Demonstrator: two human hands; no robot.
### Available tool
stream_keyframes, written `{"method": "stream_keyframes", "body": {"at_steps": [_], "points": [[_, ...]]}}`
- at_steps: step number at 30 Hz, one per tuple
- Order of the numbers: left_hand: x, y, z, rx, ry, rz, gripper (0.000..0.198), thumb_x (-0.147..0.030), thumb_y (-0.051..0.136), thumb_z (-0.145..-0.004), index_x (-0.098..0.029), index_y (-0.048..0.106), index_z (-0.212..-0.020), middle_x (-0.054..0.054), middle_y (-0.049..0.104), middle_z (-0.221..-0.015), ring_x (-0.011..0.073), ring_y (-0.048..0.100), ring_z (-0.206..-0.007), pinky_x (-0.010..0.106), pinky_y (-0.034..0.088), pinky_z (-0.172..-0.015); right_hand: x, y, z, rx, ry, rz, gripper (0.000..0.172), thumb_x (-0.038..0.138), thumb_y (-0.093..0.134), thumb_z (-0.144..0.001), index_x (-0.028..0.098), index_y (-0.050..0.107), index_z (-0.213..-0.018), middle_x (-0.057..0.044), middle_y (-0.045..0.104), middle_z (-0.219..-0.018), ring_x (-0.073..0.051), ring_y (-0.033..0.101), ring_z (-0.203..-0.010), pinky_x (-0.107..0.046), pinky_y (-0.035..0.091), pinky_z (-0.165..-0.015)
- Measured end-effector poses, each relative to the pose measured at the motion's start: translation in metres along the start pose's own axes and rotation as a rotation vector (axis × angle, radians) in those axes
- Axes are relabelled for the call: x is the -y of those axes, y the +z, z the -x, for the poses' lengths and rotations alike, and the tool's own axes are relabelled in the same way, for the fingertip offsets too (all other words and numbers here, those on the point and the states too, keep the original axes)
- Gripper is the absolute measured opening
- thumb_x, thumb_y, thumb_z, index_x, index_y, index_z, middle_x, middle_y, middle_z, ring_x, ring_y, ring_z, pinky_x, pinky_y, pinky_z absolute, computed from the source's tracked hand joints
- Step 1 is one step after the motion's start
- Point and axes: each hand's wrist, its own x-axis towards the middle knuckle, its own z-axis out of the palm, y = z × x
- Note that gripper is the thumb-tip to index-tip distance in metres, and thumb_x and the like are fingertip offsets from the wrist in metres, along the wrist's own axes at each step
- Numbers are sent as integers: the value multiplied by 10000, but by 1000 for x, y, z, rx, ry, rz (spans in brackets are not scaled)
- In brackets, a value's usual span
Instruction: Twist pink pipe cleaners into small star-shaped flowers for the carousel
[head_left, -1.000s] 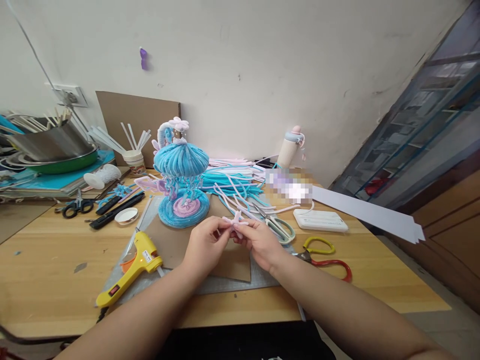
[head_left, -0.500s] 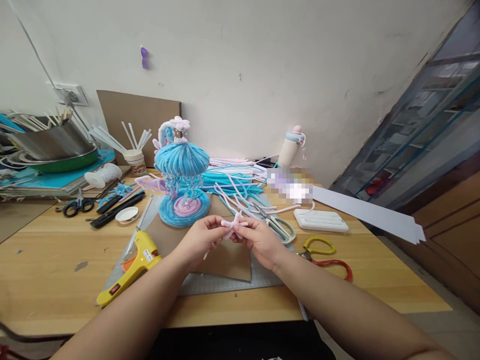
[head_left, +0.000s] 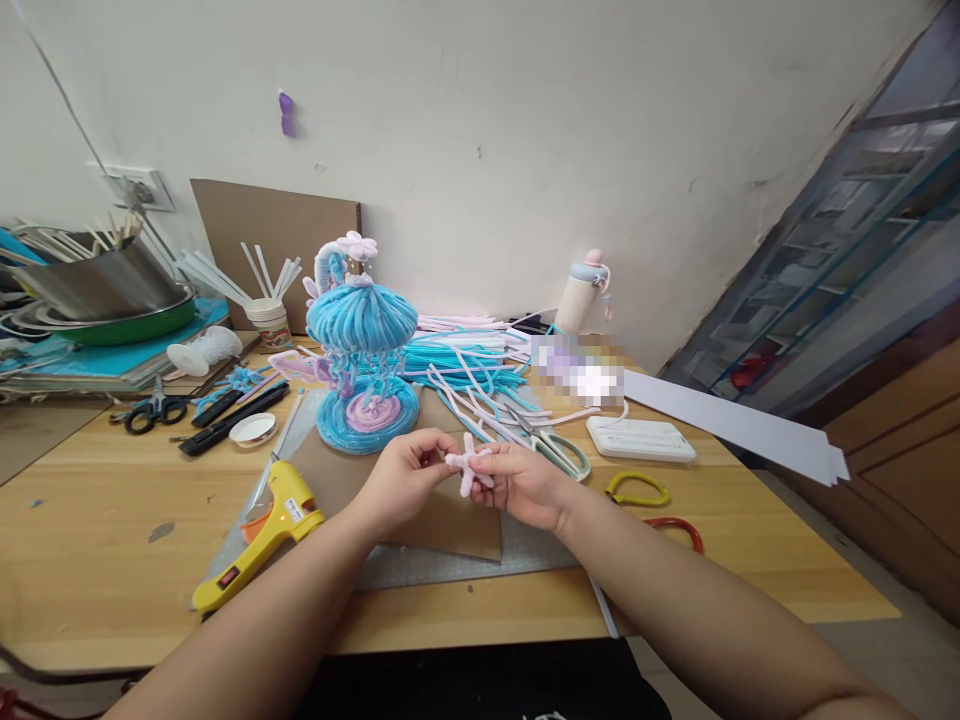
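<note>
My left hand (head_left: 405, 478) and my right hand (head_left: 525, 483) meet over the brown cardboard sheet (head_left: 450, 520), both pinching a small pink pipe-cleaner shape (head_left: 468, 464) with short arms sticking out. Behind it stands a blue and pink pipe-cleaner jellyfish model (head_left: 363, 345) on a round coiled base. A heap of loose blue, pink and white pipe cleaners (head_left: 469, 362) lies just right of the model.
A yellow glue gun (head_left: 262, 535) lies at the left of the cardboard. Pale green scissors (head_left: 555, 450) and red-and-yellow scissors (head_left: 652, 500) lie at the right, by a white flat box (head_left: 640, 438). Black scissors (head_left: 154, 410), a cutter, a cup of sticks (head_left: 266, 300) and stacked pans (head_left: 97, 290) crowd the back left.
Both hands have turned the pink shape slightly and lifted it a little; my right hand now covers more of the red-and-yellow scissors. Nothing else on the table moved.
</note>
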Motion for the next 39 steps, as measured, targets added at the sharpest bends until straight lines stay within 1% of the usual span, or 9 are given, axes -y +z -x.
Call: {"method": "stream_keyframes", "body": {"at_steps": [6,11,21,23,27,29,34,36,39], "points": [[0,2,0,67,11,74,145,-299,597,-807,-157,566,-803,4,603,-754,143,594,-712,259,451,-684,2,1,-2,50,-88,2,205,260,746,-705,140,667,-851,-22,659,-736,-86,590,-634,-206,455,-626],[1,3,0,105,14,135,132,-281,596,-815,-158,551,-813,3,605,-772,148,607,-742,271,462,-709,3,2,-1,0,-198,124,218,319,741,-707,131,652,-771,-11,635,-651,-86,576,-586,-198,436,-576],[-1,2,1,143,54,125,122,-255,627,-785,-137,596,-778,56,653,-766,187,628,-741,316,476,-722,-3,-3,-3,89,-101,99,226,325,746,-703,122,646,-703,6,588,-574,-89,560,-552,-208,429,-564],[-1,1,1,91,74,33,130,-276,622,-786,-149,600,-787,51,648,-769,183,616,-744,315,465,-727,-1,-3,-3,101,-104,113,224,329,731,-720,124,643,-710,-2,606,-592,-83,552,-549,-205,423,-562],[-1,-1,0,-246,182,-326,187,-321,711,-684,-172,601,-712,30,619,-787,187,557,-809,305,408,-777,3,-1,-2,-6,-244,214,222,332,736,-705,148,612,-724,2,636,-632,-88,552,-568,-226,425,-599],[0,-2,0,-283,113,-351,211,-355,697,-686,-168,603,-659,18,606,-715,172,536,-738,280,396,-704,2,1,-2,-75,-369,325,218,332,730,-706,158,602,-739,3,644,-651,-104,577,-607,-244,434,-636],[-1,-1,-1,-16,-216,125,314,-434,574,-785,-137,661,-733,37,631,-678,129,514,-619,233,352,-555,-1,-1,-4,-193,-520,696,185,346,652,-773,173,600,-816,-31,672,-771,-158,623,-715,-287,456,-682],[-2,-1,-1,29,-289,272,328,-443,570,-791,-132,665,-751,49,632,-711,125,521,-647,221,350,-544,-1,-2,-4,-258,-591,844,167,336,634,-787,175,615,-826,-34,662,-785,-158,610,-721,-278,452,-668],[-3,-2,-1,43,-345,315,245,-370,672,-729,-125,674,-731,40,610,-716,107,509,-666,199,348,-544,2,-1,-1,-279,-696,1023,115,292,619,-800,178,631,-805,-31,644,-777,-154,587,-735,-266,442,-672]]}}
